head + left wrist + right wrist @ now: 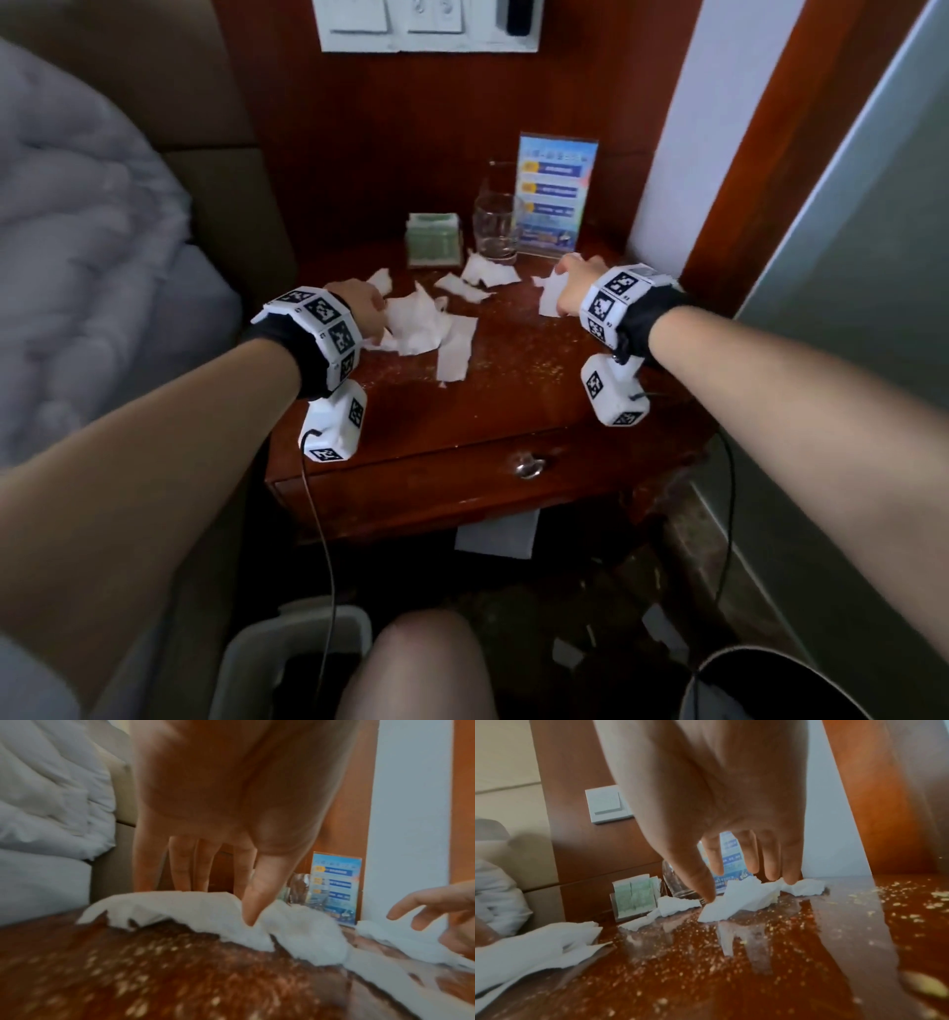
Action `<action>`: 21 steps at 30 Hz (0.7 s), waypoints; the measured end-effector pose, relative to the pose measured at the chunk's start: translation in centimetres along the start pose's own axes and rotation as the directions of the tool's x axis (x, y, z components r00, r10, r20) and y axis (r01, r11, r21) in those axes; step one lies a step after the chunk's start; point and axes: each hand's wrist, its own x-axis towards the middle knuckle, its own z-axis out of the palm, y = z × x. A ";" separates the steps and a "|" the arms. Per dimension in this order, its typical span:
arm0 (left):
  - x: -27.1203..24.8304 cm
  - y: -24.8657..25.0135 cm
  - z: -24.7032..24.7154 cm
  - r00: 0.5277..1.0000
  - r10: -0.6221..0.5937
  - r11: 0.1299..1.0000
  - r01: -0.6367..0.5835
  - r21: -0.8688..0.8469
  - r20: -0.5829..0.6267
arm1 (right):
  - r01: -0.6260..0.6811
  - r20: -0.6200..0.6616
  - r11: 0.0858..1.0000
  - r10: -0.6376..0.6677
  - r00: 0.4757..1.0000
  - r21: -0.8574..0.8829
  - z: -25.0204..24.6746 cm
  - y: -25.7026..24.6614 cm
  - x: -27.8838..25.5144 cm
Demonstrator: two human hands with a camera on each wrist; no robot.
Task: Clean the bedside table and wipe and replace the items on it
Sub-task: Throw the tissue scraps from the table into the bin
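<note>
While the left hand presses straight, parted fingers on the near-left tissue pile and the right hand does likewise on a far-right scrap, a hasty gather could topple the glass just beyond or sweep crumbs off the table.

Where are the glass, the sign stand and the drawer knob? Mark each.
glass (497, 228): head view, clear side wall.
sign stand (554, 192): head view, blue printed face.
drawer knob (529, 466): head view, metal front.
</note>
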 end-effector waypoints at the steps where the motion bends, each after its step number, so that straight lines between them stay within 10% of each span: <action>1: 0.1 -0.7 0.3 1.000 -0.012 1.000 0.012 -0.011 0.011 | 0.014 0.003 0.999 -0.014 1.000 -0.029 0.2 -0.3 0.2; 10: 0.3 -1.7 1.0 0.994 -0.043 0.975 0.020 -0.220 -0.100 | -0.015 0.159 0.939 0.074 0.985 -0.345 2.3 -0.8 4.7; 21: -1.7 4.9 -3.3 0.922 0.099 0.875 -0.260 -0.408 -0.375 | -0.026 -0.067 0.997 0.020 0.998 -0.077 -4.0 2.2 -2.2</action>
